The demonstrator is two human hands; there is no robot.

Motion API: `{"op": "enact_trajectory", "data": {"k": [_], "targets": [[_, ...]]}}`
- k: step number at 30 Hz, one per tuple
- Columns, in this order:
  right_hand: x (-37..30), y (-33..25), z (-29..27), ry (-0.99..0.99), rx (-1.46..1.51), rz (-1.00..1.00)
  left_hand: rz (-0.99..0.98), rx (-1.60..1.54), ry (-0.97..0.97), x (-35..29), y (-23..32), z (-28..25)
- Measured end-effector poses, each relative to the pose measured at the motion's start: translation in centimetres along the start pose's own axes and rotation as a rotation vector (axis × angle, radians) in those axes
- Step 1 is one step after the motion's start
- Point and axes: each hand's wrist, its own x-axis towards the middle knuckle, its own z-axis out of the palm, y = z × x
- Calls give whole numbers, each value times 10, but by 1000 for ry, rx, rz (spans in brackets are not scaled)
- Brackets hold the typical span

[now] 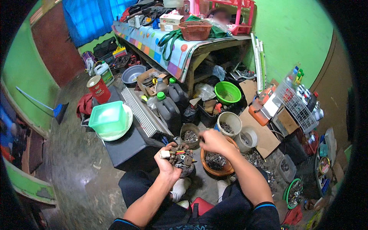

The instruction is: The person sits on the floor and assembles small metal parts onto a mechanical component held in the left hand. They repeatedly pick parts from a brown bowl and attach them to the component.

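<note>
My left hand (pixel 167 165) is wrapped round the side of a heap of small metal hardware (pixel 183 160), apparently in a dark container whose rim is mostly hidden. A white cylindrical piece (pixel 165 154) and a few coloured bits lie on the heap. My right hand (pixel 214 142) hovers over the far edge of a brown basin (pixel 231 169), its fingers drawn together; anything in them is too small to make out. Dark metal pieces lie in the basin. Close to the right fingertips stands a round can (pixel 183 130) with bolts or similar pieces inside.
Beyond the basin are a white bucket (pixel 232 119) and a pale tub (pixel 250 136) with metal parts. Dark jerrycans (pixel 168 111) and a black box (pixel 124 151) bearing a green tub (pixel 107 117) stand left. Loose hardware (pixel 255 160) lies right. A cloth-covered table (pixel 149 44) is behind.
</note>
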Motion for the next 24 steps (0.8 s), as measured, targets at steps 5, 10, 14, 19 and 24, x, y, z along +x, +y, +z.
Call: {"op": "enact_trajectory", "data": {"k": [5,10,14,19,24], "targets": [[10,26,29,-543,-216,70,11,-5,-31,0,4,4],[27,34,21,138,-165,93,32,-36,1,1,11,0],[17,15,-5,382,-18,62,3,-42,-27,3,8,-3],[-6,-25,-21,465,409,-276,12,40,-41,-4,5,4],[-27,-56,-29,328,481,-542,3,86,-80,-2,0,-1]]}}
